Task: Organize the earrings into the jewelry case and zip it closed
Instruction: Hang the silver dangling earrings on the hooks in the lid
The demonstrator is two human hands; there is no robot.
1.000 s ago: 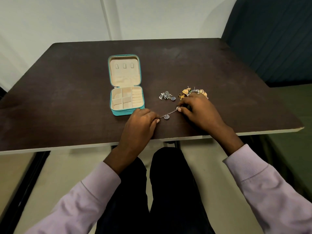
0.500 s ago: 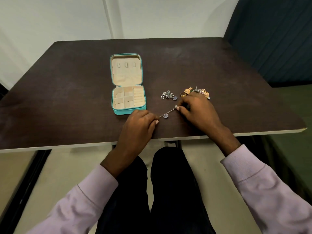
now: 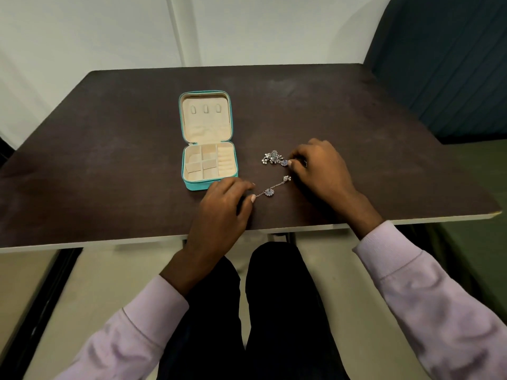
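Note:
The teal jewelry case [image 3: 186, 149] lies open on the dark table, cream lid flat behind the divided base, compartments bare. A long silver drop earring [image 3: 271, 189] lies loose between my hands. My left hand [image 3: 222, 207] rests by the case's front corner, fingers loosely curled, thumb tip touching the earring's lower end. My right hand [image 3: 321, 171] is farther back, thumb and forefinger pinching a blue-stone silver earring [image 3: 285, 162] at the edge of a silver earring cluster [image 3: 271, 157]. The gold earrings are hidden under that hand.
The dark table [image 3: 109, 160] has its white front edge just behind my wrists. A dark blue padded panel [image 3: 444, 64] stands at the back right, and a pale wall runs behind. My dark-trousered legs are below the table edge.
My right hand has let go of the long earring's upper end and moved back to the silver cluster, covering the gold earrings. The left hand has stayed put.

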